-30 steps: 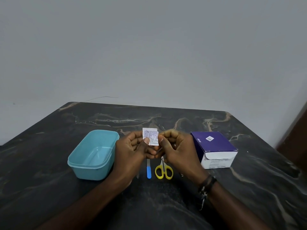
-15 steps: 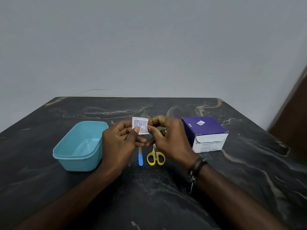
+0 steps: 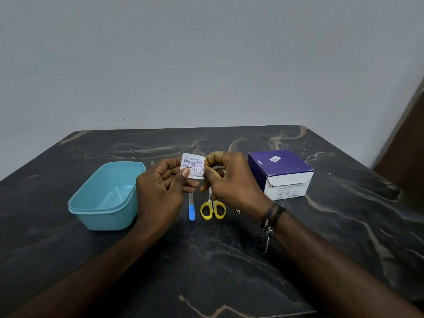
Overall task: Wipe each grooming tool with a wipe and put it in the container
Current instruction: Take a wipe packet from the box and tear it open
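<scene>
Work has barely begun: my left hand (image 3: 160, 191) and right hand (image 3: 231, 180) pinch a sealed wipe packet (image 3: 192, 167) in their fingers, the scissors (image 3: 213, 208) and file (image 3: 191, 208) lie unwiped on the table (image 3: 229, 260), and the container (image 3: 105, 198) is empty.

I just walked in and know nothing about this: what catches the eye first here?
Both hands, left hand and right hand, pinch a small printed wipe packet mid-table. A teal container sits left, a purple box right, yellow scissors just below the hands.
</scene>
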Tool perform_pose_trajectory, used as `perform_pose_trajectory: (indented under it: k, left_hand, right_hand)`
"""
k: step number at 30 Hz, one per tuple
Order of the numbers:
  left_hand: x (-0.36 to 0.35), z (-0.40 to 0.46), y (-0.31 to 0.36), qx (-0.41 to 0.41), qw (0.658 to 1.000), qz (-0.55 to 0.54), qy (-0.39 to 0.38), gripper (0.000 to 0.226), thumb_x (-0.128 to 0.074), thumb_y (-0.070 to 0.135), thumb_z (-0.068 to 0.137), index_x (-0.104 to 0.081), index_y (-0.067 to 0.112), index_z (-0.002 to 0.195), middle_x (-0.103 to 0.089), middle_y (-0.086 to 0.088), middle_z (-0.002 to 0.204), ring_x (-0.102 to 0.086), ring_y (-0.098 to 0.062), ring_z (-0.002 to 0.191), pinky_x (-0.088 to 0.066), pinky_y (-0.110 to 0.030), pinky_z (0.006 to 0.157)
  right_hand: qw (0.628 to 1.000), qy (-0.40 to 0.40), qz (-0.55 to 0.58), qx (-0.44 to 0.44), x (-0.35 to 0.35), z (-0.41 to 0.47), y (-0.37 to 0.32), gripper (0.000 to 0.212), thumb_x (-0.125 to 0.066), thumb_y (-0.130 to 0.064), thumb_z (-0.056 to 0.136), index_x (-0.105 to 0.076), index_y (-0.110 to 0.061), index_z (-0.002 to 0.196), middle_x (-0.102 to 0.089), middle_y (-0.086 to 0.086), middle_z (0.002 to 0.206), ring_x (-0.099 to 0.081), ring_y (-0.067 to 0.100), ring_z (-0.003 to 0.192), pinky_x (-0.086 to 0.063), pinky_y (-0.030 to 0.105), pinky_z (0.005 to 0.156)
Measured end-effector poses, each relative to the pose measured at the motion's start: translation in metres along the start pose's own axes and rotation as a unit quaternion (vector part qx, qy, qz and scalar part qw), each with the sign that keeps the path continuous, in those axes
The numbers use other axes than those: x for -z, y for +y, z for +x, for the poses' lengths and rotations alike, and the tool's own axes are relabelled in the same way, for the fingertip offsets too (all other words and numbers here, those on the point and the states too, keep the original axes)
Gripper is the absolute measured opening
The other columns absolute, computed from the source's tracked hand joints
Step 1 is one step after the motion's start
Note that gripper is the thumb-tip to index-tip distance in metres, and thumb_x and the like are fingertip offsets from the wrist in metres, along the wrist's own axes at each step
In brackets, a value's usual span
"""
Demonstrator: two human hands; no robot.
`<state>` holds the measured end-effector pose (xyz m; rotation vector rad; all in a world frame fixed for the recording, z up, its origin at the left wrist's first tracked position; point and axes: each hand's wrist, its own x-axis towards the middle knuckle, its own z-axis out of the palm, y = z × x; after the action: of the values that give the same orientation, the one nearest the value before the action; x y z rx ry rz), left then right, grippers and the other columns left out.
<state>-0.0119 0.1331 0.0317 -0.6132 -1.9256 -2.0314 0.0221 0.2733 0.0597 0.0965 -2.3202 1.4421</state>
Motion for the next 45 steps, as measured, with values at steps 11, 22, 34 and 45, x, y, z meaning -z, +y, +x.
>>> perform_pose_trajectory:
  k: [11,22,34,45]
  left_hand:
    - [0.000,0.003,0.002,0.006,1.000,-0.004,0.013,0.016,-0.064,0.004,0.090,-0.066,0.014,0.102,-0.075,-0.004,0.085,-0.073,-0.020,0.065,-0.061,-0.028,0.060]
    - [0.002,0.005,0.001,0.009,0.999,0.019,0.025,0.016,-0.064,0.006,0.090,-0.065,0.019,0.098,-0.074,-0.004,0.082,-0.073,-0.018,0.064,-0.060,-0.026,0.059]
    - [-0.024,0.027,0.007,-0.026,0.980,0.197,-0.009,0.011,-0.065,0.011,0.088,-0.062,0.015,0.099,-0.071,-0.003,0.078,-0.067,-0.016,0.058,-0.059,-0.036,0.053]
    - [-0.107,0.071,-0.013,0.046,0.942,0.305,-0.130,0.047,-0.059,0.016,0.082,-0.039,0.016,0.039,-0.038,0.002,0.039,-0.034,-0.007,0.036,-0.025,-0.017,0.036]
  right_hand:
    - [0.995,0.071,0.074,0.000,-0.002,0.002,0.000,0.014,-0.069,-0.010,0.086,-0.063,-0.008,0.098,-0.068,0.002,0.078,-0.070,0.017,0.066,-0.052,0.018,0.050]
    - [0.986,0.151,0.063,-0.011,-0.003,0.002,0.004,0.006,-0.068,-0.014,0.088,-0.064,-0.012,0.083,-0.072,0.007,0.072,-0.073,0.014,0.063,-0.060,0.037,0.054]
    - [0.921,0.363,-0.066,0.127,0.017,0.006,-0.003,0.018,-0.056,0.000,0.083,-0.067,-0.014,0.088,-0.066,-0.003,0.072,-0.057,0.007,0.059,-0.044,0.019,0.057]
    - [0.876,0.380,-0.206,0.216,0.029,0.003,0.002,0.032,-0.048,-0.012,0.080,-0.069,-0.012,0.104,-0.070,0.001,0.102,-0.066,0.019,0.080,-0.050,0.034,0.059]
